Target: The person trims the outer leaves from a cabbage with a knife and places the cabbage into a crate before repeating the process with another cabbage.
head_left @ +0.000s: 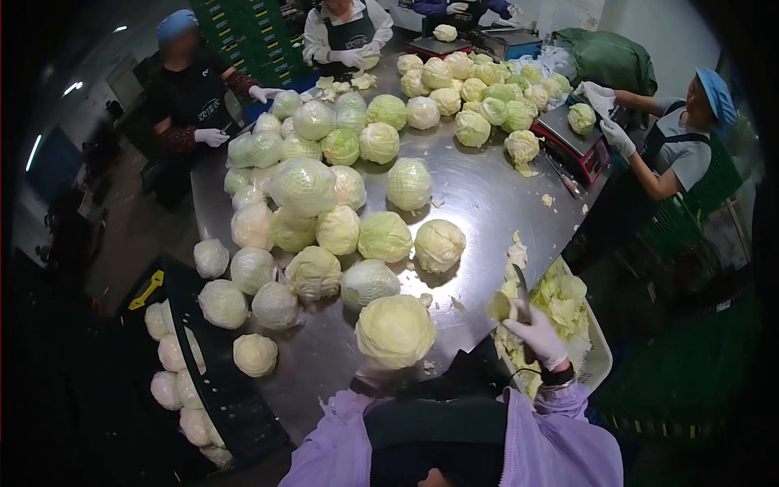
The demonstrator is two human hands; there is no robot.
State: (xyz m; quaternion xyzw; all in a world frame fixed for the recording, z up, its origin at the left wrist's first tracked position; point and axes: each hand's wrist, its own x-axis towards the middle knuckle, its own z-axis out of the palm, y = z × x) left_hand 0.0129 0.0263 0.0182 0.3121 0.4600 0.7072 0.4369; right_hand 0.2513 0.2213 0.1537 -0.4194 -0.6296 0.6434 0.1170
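A pale green cabbage (pixel 395 331) is held up at the near edge of the steel table. Beneath it, my left hand (pixel 376 377) is mostly hidden; its wrist leads straight to the underside of the cabbage and the fingers do not show. My gloved right hand (pixel 542 337) is closed round a knife (pixel 520 284), blade pointing up and away. A cut cabbage leaf (pixel 501 307) is beside the blade, at the fingers. Below that hand stands a white basket (pixel 601 357) holding loose cabbage leaves (pixel 560 300).
Wrapped and bare cabbages (pixel 315 273) crowd the left and middle of the steel table (pixel 487 203). A dark crate (pixel 219 390) of wrapped cabbages stands at left. Across the table several gloved co-workers stand; one at right is beside a red scale (pixel 596 162) bearing a cabbage.
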